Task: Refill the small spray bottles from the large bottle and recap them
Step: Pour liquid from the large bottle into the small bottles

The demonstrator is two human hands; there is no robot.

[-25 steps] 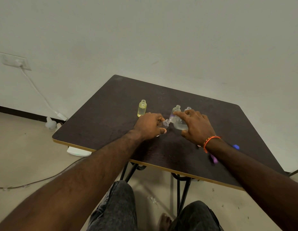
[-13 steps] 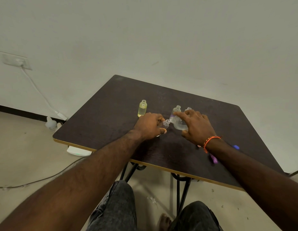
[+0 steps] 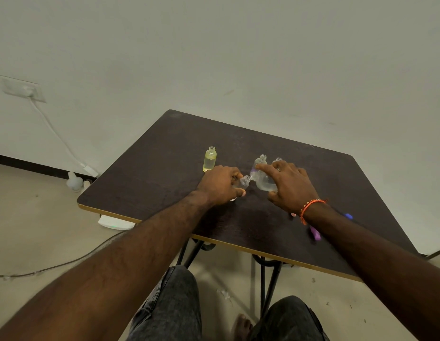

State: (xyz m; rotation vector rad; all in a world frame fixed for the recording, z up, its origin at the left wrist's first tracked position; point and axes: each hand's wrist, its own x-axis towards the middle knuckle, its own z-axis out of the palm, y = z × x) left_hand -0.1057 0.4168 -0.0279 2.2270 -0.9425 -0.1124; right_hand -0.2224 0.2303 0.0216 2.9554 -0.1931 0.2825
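Both hands are over the dark brown wood-grain surface [image 3: 238, 143] with its pale yellow edge band, set against a plain off-white wall [image 3: 238, 57]. The left hand [image 3: 220, 184] curls round a small clear spray bottle [image 3: 243, 181], its open neck tilted toward the right hand. The right hand [image 3: 291, 184] grips the large clear rounded bottle [image 3: 263, 182], tipped so its mouth meets that little neck. Just beyond the left hand stands an uncapped small bottle of yellow liquid [image 3: 210, 159]; behind the right-hand fingers, two more clear uncapped necks [image 3: 262, 158] poke up. An orange thread bracelet [image 3: 310, 207] circles the right wrist, with purple [image 3: 315, 233] and blue [image 3: 348, 216] caps lying near that forearm. Left of the left arm, a white cable [image 3: 56, 136] drops from a wall socket [image 3: 23, 89] to the beige floor [image 3: 29, 230].
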